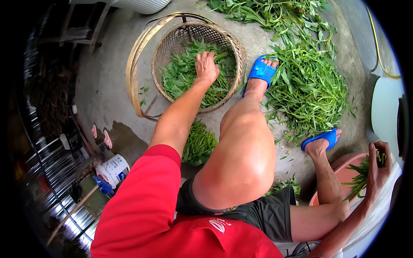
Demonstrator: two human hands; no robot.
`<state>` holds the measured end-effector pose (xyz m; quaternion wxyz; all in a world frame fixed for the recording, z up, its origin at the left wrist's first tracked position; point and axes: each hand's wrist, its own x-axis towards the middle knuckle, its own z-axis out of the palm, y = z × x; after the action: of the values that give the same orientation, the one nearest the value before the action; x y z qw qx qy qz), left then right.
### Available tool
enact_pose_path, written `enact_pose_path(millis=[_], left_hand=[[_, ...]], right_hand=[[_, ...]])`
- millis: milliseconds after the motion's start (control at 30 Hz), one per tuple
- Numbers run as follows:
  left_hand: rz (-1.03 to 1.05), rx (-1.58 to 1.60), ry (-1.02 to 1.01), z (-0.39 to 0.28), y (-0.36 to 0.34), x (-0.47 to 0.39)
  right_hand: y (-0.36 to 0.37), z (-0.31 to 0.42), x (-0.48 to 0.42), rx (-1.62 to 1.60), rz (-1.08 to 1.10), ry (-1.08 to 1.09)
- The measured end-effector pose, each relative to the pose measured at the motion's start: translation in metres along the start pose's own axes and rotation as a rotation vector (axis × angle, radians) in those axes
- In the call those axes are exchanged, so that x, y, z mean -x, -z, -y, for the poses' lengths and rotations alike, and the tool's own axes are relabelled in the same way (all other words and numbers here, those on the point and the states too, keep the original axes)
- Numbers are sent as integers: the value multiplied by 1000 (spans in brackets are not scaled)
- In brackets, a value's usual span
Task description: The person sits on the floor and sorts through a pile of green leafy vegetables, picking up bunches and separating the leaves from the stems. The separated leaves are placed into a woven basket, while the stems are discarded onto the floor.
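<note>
My left hand reaches into a round woven bamboo basket, its fingers bent down onto the cut leafy greens inside. Only the back of that hand shows, so whether it grips any stems is hidden. The basket has a tall bamboo handle on its left side. At the far right, my right hand holds a small bunch of greens above a pink plastic basin.
A big heap of loose greens covers the floor between my blue slippers. Another bundle of greens lies below the basket. A white bucket, pink slippers and a wooden stool stand left.
</note>
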<state>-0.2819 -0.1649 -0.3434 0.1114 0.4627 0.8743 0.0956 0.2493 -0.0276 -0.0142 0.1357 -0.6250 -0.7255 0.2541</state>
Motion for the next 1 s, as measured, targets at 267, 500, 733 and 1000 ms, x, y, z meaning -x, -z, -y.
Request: enact_pose_path(millis=[267, 500, 733, 1000], left_hand=[[191, -229, -75, -9, -21, -32], [-94, 100, 185, -12, 62, -31], [-23, 673, 23, -81, 202, -12], [429, 1248, -226, -261, 326, 22]], right_hand=[[-2, 8, 6, 80, -12, 4], [6, 19, 16, 58, -42, 107], [5, 62, 33, -56, -29, 315], [19, 59, 40, -202, -59, 296]])
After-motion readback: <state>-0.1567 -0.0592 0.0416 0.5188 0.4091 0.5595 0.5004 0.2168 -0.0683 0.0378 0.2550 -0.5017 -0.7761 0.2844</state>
